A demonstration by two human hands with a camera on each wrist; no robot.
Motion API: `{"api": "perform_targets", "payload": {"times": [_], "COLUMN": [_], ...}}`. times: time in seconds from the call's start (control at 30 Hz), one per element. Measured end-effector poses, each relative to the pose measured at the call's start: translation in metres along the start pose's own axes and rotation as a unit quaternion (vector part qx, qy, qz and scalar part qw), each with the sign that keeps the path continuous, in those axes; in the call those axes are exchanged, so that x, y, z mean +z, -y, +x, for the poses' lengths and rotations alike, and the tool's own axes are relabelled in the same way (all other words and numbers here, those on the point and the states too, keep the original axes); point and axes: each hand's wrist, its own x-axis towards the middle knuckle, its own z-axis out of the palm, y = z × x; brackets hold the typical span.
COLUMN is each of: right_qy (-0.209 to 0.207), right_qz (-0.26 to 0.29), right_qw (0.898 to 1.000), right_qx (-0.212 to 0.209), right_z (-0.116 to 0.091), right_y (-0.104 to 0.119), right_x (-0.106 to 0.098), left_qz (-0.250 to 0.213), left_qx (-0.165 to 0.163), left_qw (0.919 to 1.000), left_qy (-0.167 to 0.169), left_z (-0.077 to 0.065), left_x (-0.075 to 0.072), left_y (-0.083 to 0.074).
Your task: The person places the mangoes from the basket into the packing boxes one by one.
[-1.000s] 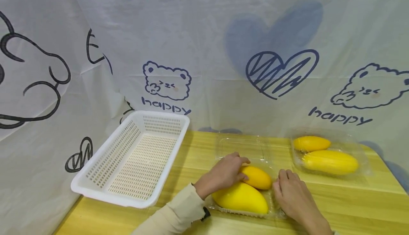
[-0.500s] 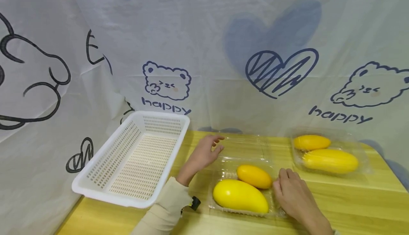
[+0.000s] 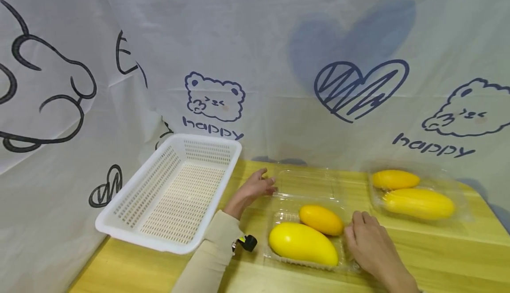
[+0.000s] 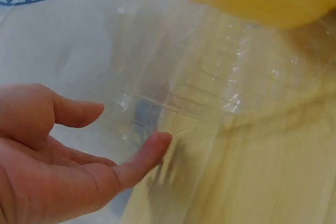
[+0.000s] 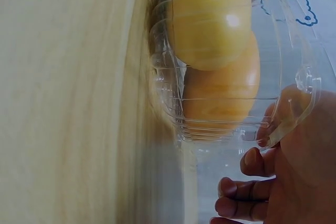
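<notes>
A clear plastic clamshell box (image 3: 308, 264) lies opened out on the table, its lid (image 3: 307, 184) folded back toward the curtain. In its tray lie a large yellow mango (image 3: 303, 244) and a smaller orange-yellow one (image 3: 320, 220). My left hand (image 3: 255, 189) is at the lid's left edge, fingers extended and apart; in the left wrist view a fingertip (image 4: 160, 142) overlaps the clear plastic, though contact is unclear. At the tray's right side, my right hand (image 3: 370, 242) pinches the rim, its thumb visible through the plastic in the right wrist view.
A white perforated basket (image 3: 195, 235) stands on the left of the wooden table (image 3: 438, 257). At the back right, a clear box (image 3: 458, 189) contains two yellow fruits (image 3: 418, 203). A printed curtain (image 3: 279, 63) hangs behind.
My left hand has left the orange-yellow mango in the tray and moved left and away from me to the lid's left edge. My right hand has stayed at the tray's rim.
</notes>
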Motion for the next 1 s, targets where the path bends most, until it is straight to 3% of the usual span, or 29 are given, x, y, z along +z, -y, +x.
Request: {"api": "perform_targets", "payload": {"times": [0.2,0.33,0.47,0.6,0.87,1.0], "right_qy": [-0.013,-0.01,-0.003,-0.001,-0.01,-0.007], "right_qz": [0.007,0.017,0.023,0.04,0.051,0.061], "right_qw": [1.0,1.0,1.0,0.999,0.998,0.998], "right_qx": [-0.004,-0.001,0.012,0.024,0.028,0.025], "right_z": [-0.002,0.0,-0.001,-0.001,0.007,0.016], "right_y": [0.0,0.002,0.002,0.002,0.002,0.001], "right_x": [-0.001,-0.001,-0.002,-0.001,0.002,0.003], "left_qz": [-0.049,-0.056,-0.067,-0.096,-0.078,-0.023], "left_qx": [0.013,0.026,0.044,0.076,0.159,0.206], "left_qw": [0.9987,0.998,0.9967,0.9918,0.9805,0.9737], "left_qy": [-0.008,-0.013,-0.008,-0.035,-0.085,-0.096], "left_z": [0.006,0.004,0.004,0.003,-0.003,-0.008], "left_x": [0.0,-0.001,0.001,0.004,0.01,0.011], "left_y": [0.006,0.006,0.001,-0.005,-0.024,-0.031]}}
